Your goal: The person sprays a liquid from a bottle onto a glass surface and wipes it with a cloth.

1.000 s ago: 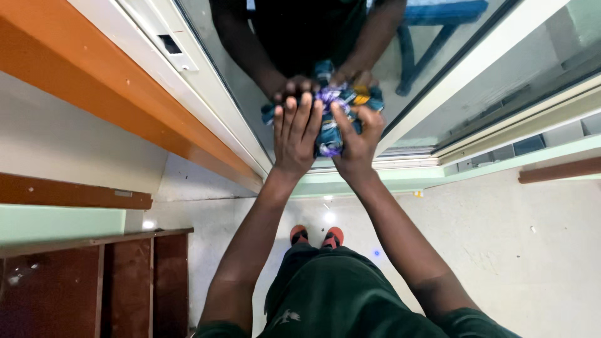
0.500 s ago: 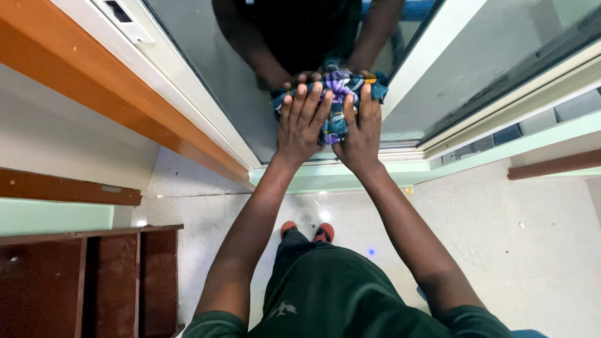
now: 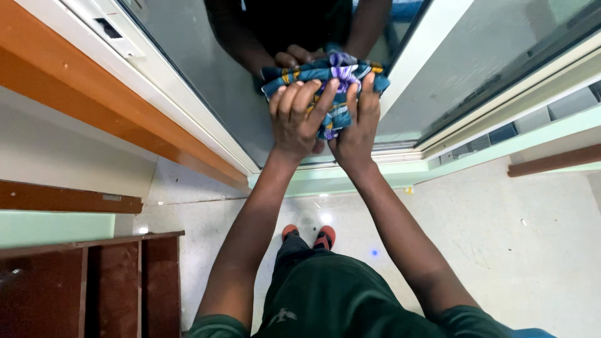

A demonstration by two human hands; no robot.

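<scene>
A bunched cloth point(image 3: 325, 78), patterned in teal, purple and yellow, is pressed flat against the glass pane point(image 3: 206, 81) of a window, held there by both palms so that it stays spread on the upright surface. The left hand point(image 3: 297, 116) is laid over it with fingers curled into the folds; the right hand point(image 3: 358, 122) is closed on its other edge. Both arms are mirrored in the glass. The pane is bordered by a white frame point(image 3: 94, 37), with an orange ledge point(image 3: 75, 87) beside it and a pale speckled floor point(image 3: 501, 250) below.

Home interior: sliding glass door point(image 3: 206, 81), tiled floor point(image 3: 501, 250), wooden furniture point(image 3: 81, 288).
</scene>
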